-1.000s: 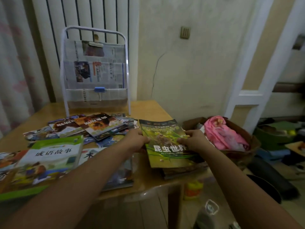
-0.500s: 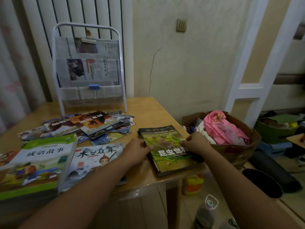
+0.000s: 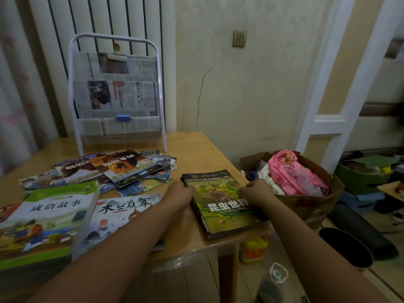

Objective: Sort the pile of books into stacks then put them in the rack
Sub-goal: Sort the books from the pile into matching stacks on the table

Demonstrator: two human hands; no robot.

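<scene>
Two bare hands are reaching over a light wooden table point(image 3: 209, 147), one on each side of a small stack of thin books topped by a green insect-cover book point(image 3: 220, 200). The left hand point(image 3: 178, 194) is pressing against the stack's left edge, and the right hand point(image 3: 256, 191) is lying on its right edge with curled fingers gripping the cover; the two hands are apart, with the stack between them. The stack is sitting at the table's near right corner, and how many books it is holding cannot be told.

To the left, one white-covered book with a painted figure point(image 3: 122, 213) is lying flat, partly under the left forearm. Beside it, one thick green-and-white stack of books point(image 3: 43, 219) is resting at the near left edge. Farther back, a loose pile of colourful thin books point(image 3: 113, 169) is spreading across the table's middle; too many are overlapping for a count.

One white metal-framed rack lined with newspaper point(image 3: 117, 92) is standing upright at the table's back, well apart from both hands, with one blue binder clip point(image 3: 123, 118) on its lower tier.

Off the table's right side, one brown basket point(image 3: 314, 204) is holding a pink checked cloth point(image 3: 293, 173). One yellow bottle point(image 3: 253, 248) is standing on the floor below the table corner.
</scene>
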